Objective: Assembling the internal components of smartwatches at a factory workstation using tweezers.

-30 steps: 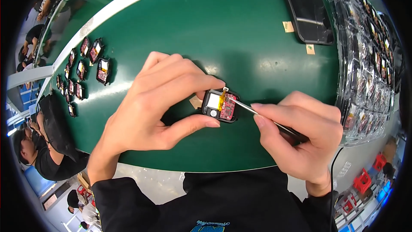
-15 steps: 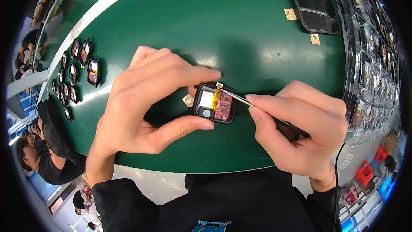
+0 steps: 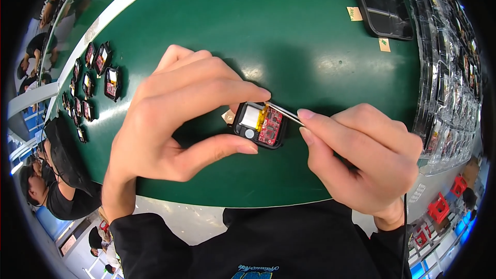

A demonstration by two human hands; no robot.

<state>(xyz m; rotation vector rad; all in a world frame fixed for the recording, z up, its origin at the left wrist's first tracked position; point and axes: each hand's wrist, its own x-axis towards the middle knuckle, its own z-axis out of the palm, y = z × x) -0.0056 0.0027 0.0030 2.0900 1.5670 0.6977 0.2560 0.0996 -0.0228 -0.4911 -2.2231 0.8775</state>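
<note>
A small black watch-like housing (image 3: 258,125) sits low in front of me, its inside facing up. In it are a white rectangular cell, a red circuit board (image 3: 270,126), a yellow flex strip (image 3: 262,119) between them, and a silvery round disc at the lower left. My left hand (image 3: 175,113) steadies the housing, thumb at its lower edge and index fingertip over its top edge. Pinched in my right hand (image 3: 369,157) are metal tweezers (image 3: 285,112). Their tips meet the strip's upper end beside my left index fingertip, which hides that end.
Several similar opened housings (image 3: 111,83) lie at the left of the green table (image 3: 206,15). A black framed tray or screen (image 3: 385,5) with tan stickers is at the far right. Stacked clear trays (image 3: 439,88) of parts line the right edge. A co-worker (image 3: 70,196) sits at the left.
My left index fingertip has come down and right onto the housing's top edge. The strip's white end, which stuck up past that edge, is now hidden. The tweezer tips have risen slightly.
</note>
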